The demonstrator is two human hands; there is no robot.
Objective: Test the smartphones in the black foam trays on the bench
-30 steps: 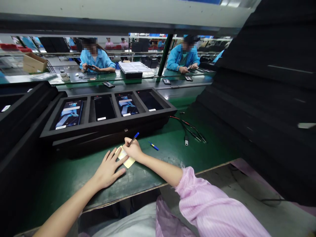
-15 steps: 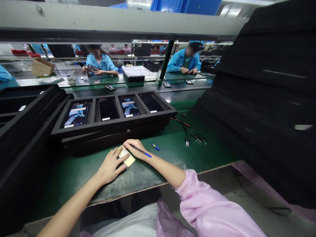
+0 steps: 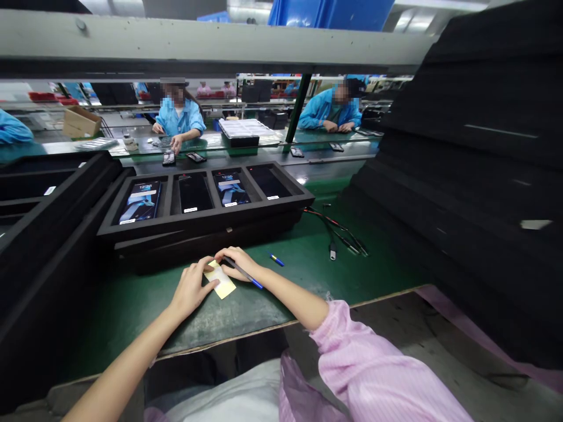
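A yellow sticky note pad [image 3: 223, 285] lies on the green bench in front of me, its upper part hidden by my fingers. My left hand [image 3: 190, 288] grips its left side, fingers bent at the upper edge and thumb lying across the paper. In my right hand [image 3: 238, 262] is a pen [image 3: 248, 278], its blue end pointing back along my wrist. The right fingertips meet the pad's top edge, close to the left fingers. A blue pen cap [image 3: 277, 259] rests on the bench to the right of that hand.
Behind my hands stands a black foam tray [image 3: 176, 225] with several phones [image 3: 192, 193]. Cables [image 3: 341, 231] lie to the right. Stacked black foam [image 3: 461, 176] rises at right, more trays [image 3: 57, 211] at left. Co-workers in blue sit across the line.
My left hand has gone from flat and spread to bent fingers around the pad. Pad and both hands shifted slightly left. A co-worker opposite has put a phone down on the line.
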